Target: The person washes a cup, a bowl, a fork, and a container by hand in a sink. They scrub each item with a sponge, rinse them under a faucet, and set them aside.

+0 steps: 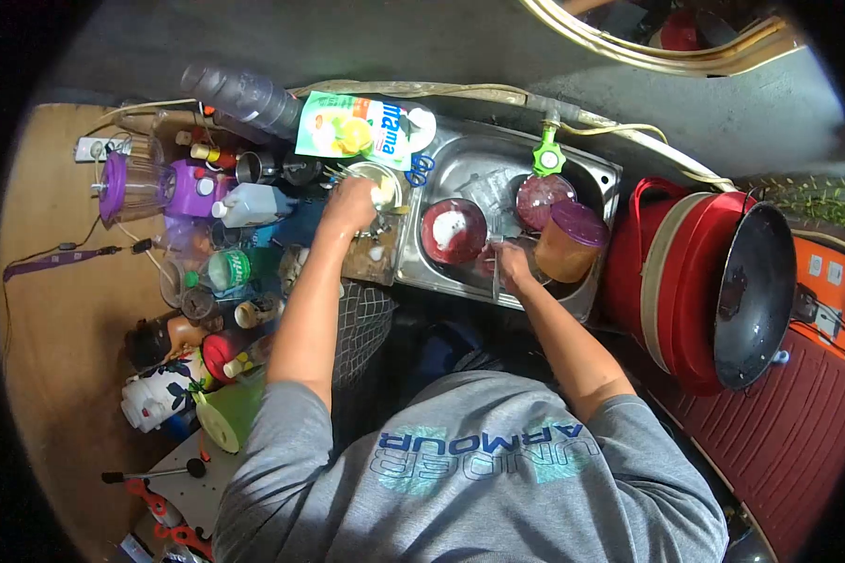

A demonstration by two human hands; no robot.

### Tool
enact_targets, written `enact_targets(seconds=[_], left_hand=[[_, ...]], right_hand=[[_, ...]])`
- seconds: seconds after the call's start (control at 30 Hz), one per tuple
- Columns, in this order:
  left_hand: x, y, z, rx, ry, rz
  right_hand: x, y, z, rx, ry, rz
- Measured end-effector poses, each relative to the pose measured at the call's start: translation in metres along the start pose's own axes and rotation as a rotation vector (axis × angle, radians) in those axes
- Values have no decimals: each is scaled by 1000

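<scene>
My left hand (352, 202) reaches forward to a small pale bowl (386, 184) on the left rim of the steel sink (596, 178). Its fingers curl down into the bowl, and what they hold is hidden. My right hand (516, 269) is low in the sink, gripping a thin metal utensil (494, 272). Beside that hand lie a red bowl (453, 232) with white foam in it, a dark red plate (545, 199) and an orange tub with a purple lid (568, 242). A green tap (546, 155) hangs over the basin.
A green and white soap pouch (366, 127) lies behind the sink. Bottles, jars and a purple blender (136, 186) crowd the wooden counter (47, 328) at the left. A red cooler (667, 281) with a black pan (751, 296) against it stands at the right.
</scene>
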State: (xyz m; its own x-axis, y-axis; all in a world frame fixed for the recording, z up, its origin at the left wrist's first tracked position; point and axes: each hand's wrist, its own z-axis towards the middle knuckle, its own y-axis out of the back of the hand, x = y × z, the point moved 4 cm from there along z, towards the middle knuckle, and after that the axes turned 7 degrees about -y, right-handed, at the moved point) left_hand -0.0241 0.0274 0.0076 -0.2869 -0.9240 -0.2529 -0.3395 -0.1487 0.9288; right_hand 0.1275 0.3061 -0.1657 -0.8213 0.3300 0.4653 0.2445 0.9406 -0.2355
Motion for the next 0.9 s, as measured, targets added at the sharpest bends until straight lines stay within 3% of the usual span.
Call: enact_targets(seconds=[0.03,0.13,0.23,0.27,0.33,0.4,0.47,0.53,0.6,0.63,0.67,0.73,0.77,0.83,0.87,0.9], left_hand=[[3,-9,3,117,6,15],[-2,7,-1,67,15,-17],[-43,77,-47,-202,-35,-119],[-58,84,-58,-198,-48,-114],[-95,100,-77,-556,-154,-324],[-120,54,-70,-719,-159,-680],[-153,17,-49,-838,-379,-392],[-165,-46,-24,-337,-138,-862],[-187,-50,-17,-361,-129,-1387],[-195,-40,-19,-277,-69,-1578],[-191,-70,-5,-282,-54,-1821],[-188,-82,1,-307,210,-1699],[-185,-84,6,-329,220,-1705],[-172,-89,14,-365,266,-1178],[-169,-95,17,-372,277,-1180],[-166,-94,17,-551,330,-1265]], right_hand=[[12,-3,-12,35,12,1],[30,-11,-25,57,53,46],[57,-21,-60,91,-45,58],[63,-23,-65,86,-40,71],[76,-29,-78,148,10,56],[88,-39,-90,154,17,91],[98,-50,-95,248,80,136],[100,-53,-92,83,211,62],[118,-44,-109,-81,258,-188],[115,-37,-101,-88,256,-196],[110,-30,-88,-111,273,-299],[109,-26,-86,-120,282,-422],[108,-27,-84,-58,246,-482],[110,-36,-93,174,248,-544],[107,-37,-99,183,244,-552],[106,-37,-111,156,164,-473]])
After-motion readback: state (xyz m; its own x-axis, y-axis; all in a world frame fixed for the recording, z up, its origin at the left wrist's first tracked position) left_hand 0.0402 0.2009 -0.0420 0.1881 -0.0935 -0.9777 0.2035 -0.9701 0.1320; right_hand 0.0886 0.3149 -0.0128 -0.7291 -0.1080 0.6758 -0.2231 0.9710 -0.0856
